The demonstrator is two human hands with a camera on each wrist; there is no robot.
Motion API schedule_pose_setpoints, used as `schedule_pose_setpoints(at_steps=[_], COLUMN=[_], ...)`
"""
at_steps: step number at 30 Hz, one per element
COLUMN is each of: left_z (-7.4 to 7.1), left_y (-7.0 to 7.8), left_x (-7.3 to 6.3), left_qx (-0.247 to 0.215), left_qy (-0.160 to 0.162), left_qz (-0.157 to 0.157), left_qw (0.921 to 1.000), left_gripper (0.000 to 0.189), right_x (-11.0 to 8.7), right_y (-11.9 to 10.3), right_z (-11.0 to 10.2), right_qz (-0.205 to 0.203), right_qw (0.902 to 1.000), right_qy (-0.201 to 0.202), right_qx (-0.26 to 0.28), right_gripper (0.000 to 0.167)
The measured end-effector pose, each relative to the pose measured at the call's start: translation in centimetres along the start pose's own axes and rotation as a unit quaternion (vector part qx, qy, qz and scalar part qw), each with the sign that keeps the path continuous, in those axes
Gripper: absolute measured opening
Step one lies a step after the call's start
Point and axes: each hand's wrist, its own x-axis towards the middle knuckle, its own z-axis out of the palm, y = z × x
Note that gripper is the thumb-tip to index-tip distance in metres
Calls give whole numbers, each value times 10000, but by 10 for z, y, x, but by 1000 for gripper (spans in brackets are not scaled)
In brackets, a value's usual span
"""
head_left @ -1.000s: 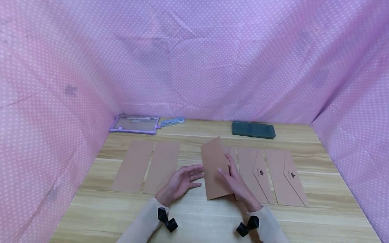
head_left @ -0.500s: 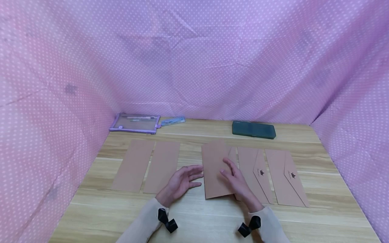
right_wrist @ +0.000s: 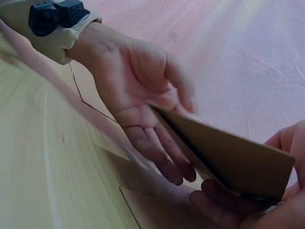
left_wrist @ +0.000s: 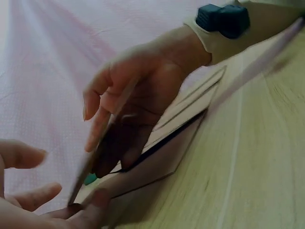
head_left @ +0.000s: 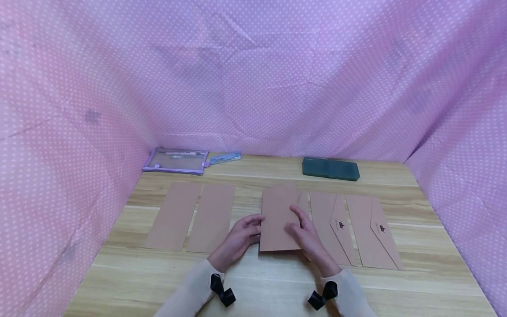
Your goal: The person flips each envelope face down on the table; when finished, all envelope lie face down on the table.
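My right hand (head_left: pixel 310 237) holds a brown paper envelope (head_left: pixel 277 220) at its right side, thumb on the front face and fingers behind it. The envelope is tilted over the table, plain side toward me. At its left edge is my left hand (head_left: pixel 239 240), palm turned inward and fingers loosely bent, fingertips right at the edge. In the right wrist view the left hand (right_wrist: pixel 138 90) has its fingers extended under the envelope (right_wrist: pixel 238 157). Partly hidden behind the held envelope lies another envelope (head_left: pixel 303 200).
Two plain-side-up envelopes lie on the left, one farther out (head_left: pixel 173 218) and one nearer (head_left: pixel 211 218). Flap-side-up envelopes with crown prints lie on the right (head_left: pixel 328 220). Along the back are a purple mesh pouch (head_left: pixel 175 171), a small blue item (head_left: pixel 225 159) and a dark green case (head_left: pixel 330 169).
The envelope's lower edge has risen slightly and its face has turned more toward me. My left hand has moved in to its left edge, fingers bending more.
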Motion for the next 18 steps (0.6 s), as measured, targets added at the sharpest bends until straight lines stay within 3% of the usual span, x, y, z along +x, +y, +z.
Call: schedule_pose_setpoints(at_steps=[7, 18], left_z=[4, -7], left_y=[0, 2], left_x=[0, -5], left_qx=[589, 751], left_qy=[467, 544], left_qz=[239, 185], left_qw=[9969, 9955], left_gripper=[62, 65], right_x=[1, 1], right_y=[1, 4], right_z=[1, 1], right_qz=[4, -199], right_qw=[9995, 9975], right_qy=[-59, -366], right_qx=[-318, -573], right_gripper=[71, 71])
